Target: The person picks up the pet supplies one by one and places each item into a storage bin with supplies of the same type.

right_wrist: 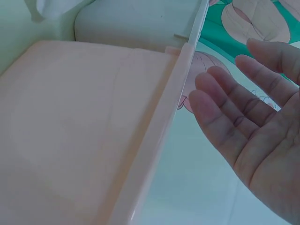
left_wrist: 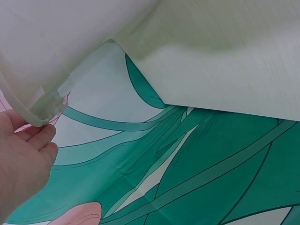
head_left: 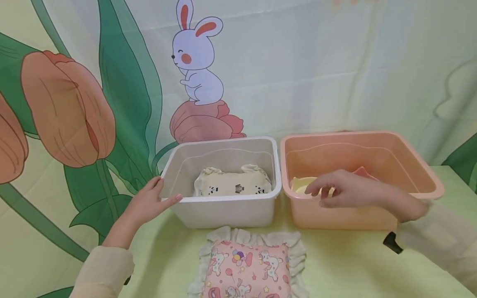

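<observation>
At the left corner of a white bin (head_left: 227, 214), my left hand (head_left: 147, 203) grips the rim, thumb on the near edge and fingers along the side. The left wrist view shows the fingers (left_wrist: 40, 138) bent at the rim's edge. Inside that bin lies a cream frilled cushion (head_left: 228, 181) with small animal prints. My right hand (head_left: 348, 189) hovers over the near rim of a peach bin (head_left: 335, 219), holding nothing; its fingers are loosely bent in the right wrist view. A yellow cat-eared dish (head_left: 301, 185) and a pink pointed piece (head_left: 363, 171) sit in the peach bin, partly hidden by this hand.
A pink frilled pillow (head_left: 249, 269) with pony prints lies on the pale green table (head_left: 346, 265), in front of the bins. The two bins stand side by side with a narrow gap. Behind them hangs a printed cloth (head_left: 309, 74) with a rabbit and tulips.
</observation>
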A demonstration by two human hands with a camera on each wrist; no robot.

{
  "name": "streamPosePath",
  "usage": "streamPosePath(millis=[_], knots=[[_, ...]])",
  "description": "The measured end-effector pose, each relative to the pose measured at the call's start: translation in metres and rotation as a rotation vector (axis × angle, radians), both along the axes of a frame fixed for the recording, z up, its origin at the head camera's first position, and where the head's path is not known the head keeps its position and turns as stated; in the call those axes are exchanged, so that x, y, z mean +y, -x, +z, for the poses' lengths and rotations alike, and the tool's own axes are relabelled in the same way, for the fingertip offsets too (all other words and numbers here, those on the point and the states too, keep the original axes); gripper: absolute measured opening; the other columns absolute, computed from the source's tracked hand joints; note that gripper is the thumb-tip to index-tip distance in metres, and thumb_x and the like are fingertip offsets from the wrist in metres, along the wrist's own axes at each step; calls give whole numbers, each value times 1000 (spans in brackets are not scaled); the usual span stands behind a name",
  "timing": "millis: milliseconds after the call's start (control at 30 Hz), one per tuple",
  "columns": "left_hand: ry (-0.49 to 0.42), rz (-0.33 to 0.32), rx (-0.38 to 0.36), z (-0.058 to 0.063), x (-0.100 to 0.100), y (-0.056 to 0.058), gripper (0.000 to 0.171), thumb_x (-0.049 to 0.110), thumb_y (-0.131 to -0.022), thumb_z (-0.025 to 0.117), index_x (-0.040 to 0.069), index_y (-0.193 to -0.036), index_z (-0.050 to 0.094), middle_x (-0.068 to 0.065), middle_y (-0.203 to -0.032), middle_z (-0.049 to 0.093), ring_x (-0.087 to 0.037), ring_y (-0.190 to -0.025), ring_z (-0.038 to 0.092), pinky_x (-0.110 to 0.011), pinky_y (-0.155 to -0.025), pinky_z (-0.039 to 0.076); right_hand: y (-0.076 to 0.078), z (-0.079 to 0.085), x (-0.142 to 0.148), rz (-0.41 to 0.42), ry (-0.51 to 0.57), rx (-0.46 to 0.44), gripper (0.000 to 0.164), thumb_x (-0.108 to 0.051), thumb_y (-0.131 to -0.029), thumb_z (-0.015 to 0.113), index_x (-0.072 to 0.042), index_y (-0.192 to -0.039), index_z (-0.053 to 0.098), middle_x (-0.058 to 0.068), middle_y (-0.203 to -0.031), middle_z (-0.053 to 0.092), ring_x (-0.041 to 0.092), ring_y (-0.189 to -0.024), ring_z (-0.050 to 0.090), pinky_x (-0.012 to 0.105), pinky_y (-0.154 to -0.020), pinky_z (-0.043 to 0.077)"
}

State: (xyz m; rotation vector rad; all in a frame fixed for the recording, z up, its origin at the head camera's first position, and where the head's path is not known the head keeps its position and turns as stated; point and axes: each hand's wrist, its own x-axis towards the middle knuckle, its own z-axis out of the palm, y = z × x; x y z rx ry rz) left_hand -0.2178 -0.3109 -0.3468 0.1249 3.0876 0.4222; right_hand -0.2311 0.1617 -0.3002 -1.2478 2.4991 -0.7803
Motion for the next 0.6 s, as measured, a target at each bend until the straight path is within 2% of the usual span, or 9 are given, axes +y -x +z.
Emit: streamPosePath(millis=[433,600], knots=[[12,-6,-4,1,0,0,94,63,-81,43,-5,-139,16,-24,-143,18,-44,-125,29,-59,-95,29,-7,-3,-9,-19,-47,-61,30,-12,-81,61,-16,-111,61,-3,-102,62,7,-83,56,20,-71,49],[5,-7,-2,2,1,0,93,62,-81,44,-5,-139,16,-24,-142,18,-43,-124,30,-59,-95,30,-10,-5,-12,-17,-82,-48,30,-15,-82,60,-18,-112,60,-6,-103,62,6,-85,56,22,-73,49]])
